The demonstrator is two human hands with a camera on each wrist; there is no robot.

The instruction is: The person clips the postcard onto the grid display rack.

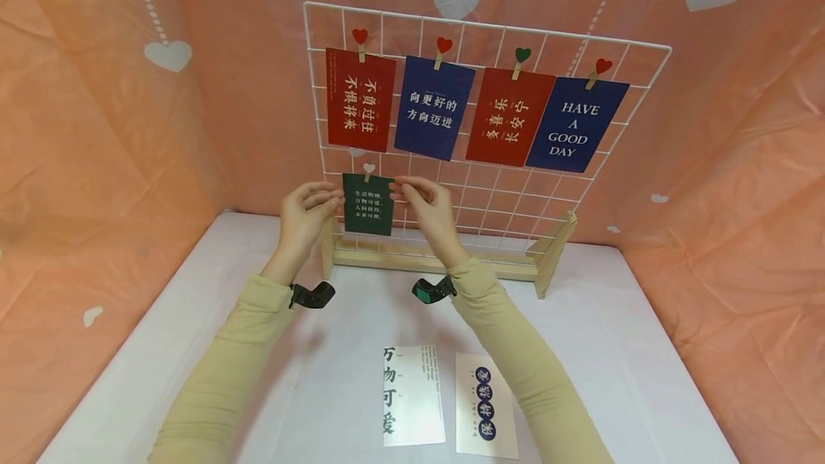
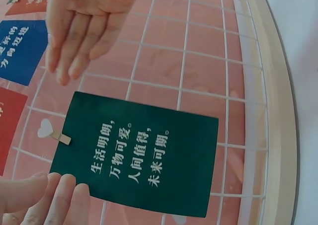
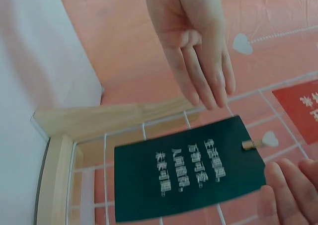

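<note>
A green card (image 1: 368, 205) with white lettering hangs upright on the white wire grid (image 1: 490, 195). A small wooden clothespin with a white heart (image 1: 369, 169) clips its top edge. Beside the card's left edge is my left hand (image 1: 311, 206), its fingertips right at the upper part of that edge. My right hand (image 1: 427, 205) lies by the opposite side, fingertips close to the upper right corner. In the left wrist view the right hand (image 2: 89, 29) shows extended fingers and a gap to the card. Likewise extended are the fingers of the left hand (image 3: 196, 51) in the right wrist view.
Above hang two red cards (image 1: 359, 100) and two blue cards (image 1: 435, 107) on heart clothespins. The grid stands in a wooden base (image 1: 438, 263). Two white printed cards (image 1: 419, 396) lie on the white table (image 1: 309, 378). Pink cloth with hearts (image 1: 251, 77) surrounds the table.
</note>
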